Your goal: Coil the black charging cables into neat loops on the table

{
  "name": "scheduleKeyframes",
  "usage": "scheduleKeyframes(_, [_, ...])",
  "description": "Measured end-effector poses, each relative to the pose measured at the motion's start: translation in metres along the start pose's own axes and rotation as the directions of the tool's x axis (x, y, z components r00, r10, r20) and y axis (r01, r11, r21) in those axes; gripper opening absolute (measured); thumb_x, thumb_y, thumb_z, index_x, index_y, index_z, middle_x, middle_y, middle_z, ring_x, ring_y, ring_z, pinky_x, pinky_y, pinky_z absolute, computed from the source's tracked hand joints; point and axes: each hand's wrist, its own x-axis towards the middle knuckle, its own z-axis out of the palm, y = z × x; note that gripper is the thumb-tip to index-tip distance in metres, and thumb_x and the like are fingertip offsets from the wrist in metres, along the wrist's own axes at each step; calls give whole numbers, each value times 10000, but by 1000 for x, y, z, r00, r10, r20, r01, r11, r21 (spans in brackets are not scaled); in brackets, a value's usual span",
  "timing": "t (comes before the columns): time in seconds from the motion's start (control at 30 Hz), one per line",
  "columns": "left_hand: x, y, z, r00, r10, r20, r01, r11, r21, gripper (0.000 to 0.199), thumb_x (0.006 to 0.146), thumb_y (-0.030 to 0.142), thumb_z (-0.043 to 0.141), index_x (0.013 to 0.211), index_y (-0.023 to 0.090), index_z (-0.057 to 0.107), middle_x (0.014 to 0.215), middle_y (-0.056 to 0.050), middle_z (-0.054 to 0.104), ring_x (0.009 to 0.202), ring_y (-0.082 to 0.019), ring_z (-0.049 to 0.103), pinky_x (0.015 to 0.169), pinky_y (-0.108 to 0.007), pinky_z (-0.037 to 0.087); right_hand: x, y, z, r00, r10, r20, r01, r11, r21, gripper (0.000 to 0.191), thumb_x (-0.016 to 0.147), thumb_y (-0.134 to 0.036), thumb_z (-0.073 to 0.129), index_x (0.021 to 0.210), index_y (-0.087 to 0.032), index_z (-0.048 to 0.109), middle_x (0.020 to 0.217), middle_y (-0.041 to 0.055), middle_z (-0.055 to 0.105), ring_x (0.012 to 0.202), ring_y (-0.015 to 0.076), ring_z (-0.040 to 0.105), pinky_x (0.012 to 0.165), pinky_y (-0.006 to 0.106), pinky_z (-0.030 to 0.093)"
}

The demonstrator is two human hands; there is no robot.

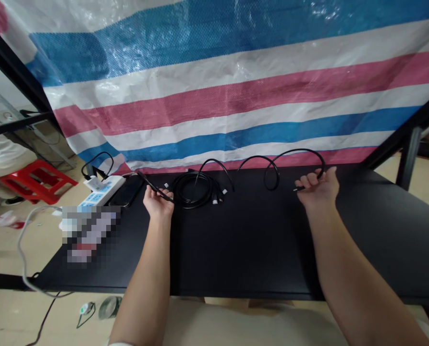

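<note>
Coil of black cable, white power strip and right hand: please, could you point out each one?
Coil of black cable (pixel 177 188): head view, left side of its ring.
White power strip (pixel 111 184): head view, near its far end.
Right hand (pixel 321 193): head view, the palm.

The left hand and right hand held a thin, black, loosely looping cable above the flat black tabletop.
</note>
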Motion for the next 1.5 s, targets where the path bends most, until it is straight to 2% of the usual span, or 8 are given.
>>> scheduleKeyframes(0.1, [3, -2, -2, 995, -65, 69, 61, 996, 61, 402, 943, 310, 389, 567, 176, 437, 433, 69, 323, 345, -46, 354, 363, -142, 309, -5, -1, 5, 992, -59, 113, 67, 996, -60, 390, 727, -640, 554, 615, -280, 453, 401, -80, 190, 363, 122, 248, 388, 293, 312])
scheduleKeyframes(0.37, [0, -8, 3, 984, -156, 83, 147, 983, 107, 414, 961, 293, 381, 568, 169, 425, 420, 86, 276, 310, -31, 282, 316, -128, 230, -23, 5, 27, 971, -151, 187, 197, 945, -260, 435, 603, -554, 702, 725, -260, 406, 602, -46, 550, 415, 94, 351, 408, 255, 280])
scheduleKeyframes(0.53, [3, -9, 2, 978, -177, 106, 163, 978, 133, 386, 936, 307, 456, 576, 170, 426, 430, 92, 263, 313, -28, 278, 311, -127, 226, -35, 18, 35, 942, -245, 231, 337, 706, -623, 617, 377, -379, 857, 826, -258, 451, 607, -96, 482, 494, 101, 421, 509, 262, 380])
scheduleKeyframes(0.63, [2, -9, 3, 977, -185, 109, 168, 975, 146, 368, 931, 301, 465, 588, 172, 430, 437, 93, 255, 321, -31, 278, 315, -126, 227, -37, 21, 38, 942, -281, 182, 322, 611, -723, 491, 463, -387, 825, 779, -256, 473, 548, -93, 463, 486, 128, 460, 516, 282, 398])
scheduleKeyframes(0.73, [0, -10, 4, 981, -158, 109, 141, 978, 152, 285, 924, 271, 475, 654, 181, 481, 439, 96, 261, 327, -38, 286, 324, -123, 232, -36, 18, 41, 949, -300, 100, 280, 652, -705, 323, 637, -473, 711, 662, -246, 483, 510, -46, 514, 477, 146, 513, 505, 288, 417])
scheduleKeyframes(1.03, [-12, -23, 13, 976, -166, 140, 118, 948, 296, 218, 905, 268, 492, 702, 191, 473, 458, 90, 318, 340, -53, 332, 332, -143, 255, -38, 16, 57, 997, -43, -61, 19, 941, -337, 572, 642, -699, 624, 469, -262, 298, 336, -81, 275, 293, 84, 310, 293, 240, 211])
scheduleKeyframes(1.3, [-22, -42, 11, 930, -242, 277, 84, 873, 481, 175, 829, 287, 583, 723, 196, 478, 484, 78, 411, 374, -86, 417, 364, -187, 359, -63, 25, 73, 978, -176, 111, 208, 795, -570, 590, 331, -331, 879, 692, -246, 420, 527, -114, 420, 472, 88, 422, 470, 243, 386])
scheduleKeyframes(1.5, [-24, -43, 14, 930, -277, 240, 124, 854, 505, 197, 834, 280, 523, 668, 191, 464, 467, 60, 438, 376, -98, 439, 371, -210, 410, -66, 22, 79, 990, -139, -27, 98, 806, -584, 407, 552, -461, 754, 629, -236, 423, 527, -56, 514, 476, 107, 458, 484, 257, 369])
